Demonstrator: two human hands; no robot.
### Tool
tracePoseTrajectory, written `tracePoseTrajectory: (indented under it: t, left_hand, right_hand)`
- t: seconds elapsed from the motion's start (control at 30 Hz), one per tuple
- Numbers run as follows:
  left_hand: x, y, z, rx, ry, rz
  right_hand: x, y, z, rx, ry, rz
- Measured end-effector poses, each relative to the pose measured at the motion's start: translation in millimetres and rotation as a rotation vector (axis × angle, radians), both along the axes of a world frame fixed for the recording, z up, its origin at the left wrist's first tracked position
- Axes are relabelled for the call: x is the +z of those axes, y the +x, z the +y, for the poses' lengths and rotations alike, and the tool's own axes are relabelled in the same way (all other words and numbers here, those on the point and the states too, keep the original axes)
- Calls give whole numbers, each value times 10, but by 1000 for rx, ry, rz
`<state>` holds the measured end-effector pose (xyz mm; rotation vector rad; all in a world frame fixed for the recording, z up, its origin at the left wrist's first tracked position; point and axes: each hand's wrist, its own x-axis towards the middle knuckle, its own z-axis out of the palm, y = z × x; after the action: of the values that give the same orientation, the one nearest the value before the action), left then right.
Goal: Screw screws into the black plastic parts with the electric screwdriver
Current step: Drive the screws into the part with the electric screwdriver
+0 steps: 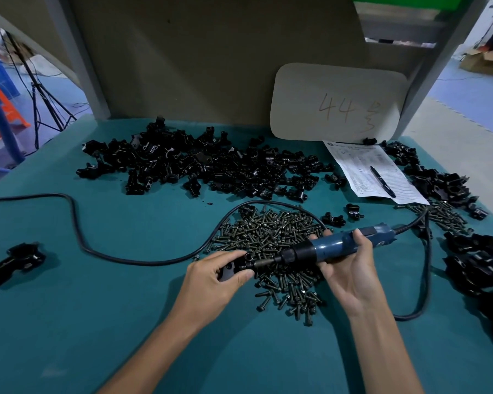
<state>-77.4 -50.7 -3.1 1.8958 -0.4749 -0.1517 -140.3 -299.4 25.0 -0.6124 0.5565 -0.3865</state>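
Teal bench (97,322) logged first. I see a heap of black plastic parts (199,163) spread along its far side. The screw pile (273,231) sits mid-bench, beneath the tool. The electric screwdriver (336,245) is held level over the pile, with the right hand (350,268) fingers wrapped round its blue body. Its bit reaches one black plastic part (231,270), pinched between left hand (211,280) fingers and thumb at the pile's left edge.

Upper limbs of the person, head view. The left hand (214,275) and right hand (350,268) were bare, as were the left forearm (154,345) and right forearm (382,345) down to the frame's lower edge. Both forearms were slender, and the visible nails were short.
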Motion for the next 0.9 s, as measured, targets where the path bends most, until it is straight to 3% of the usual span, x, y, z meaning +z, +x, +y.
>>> tracePoseTrajectory:
  t: [0.9]
  left_hand:
    - [46,-16,-8,10,25,-3]
  right_hand:
    - [-17,-2,18,7,-1,18]
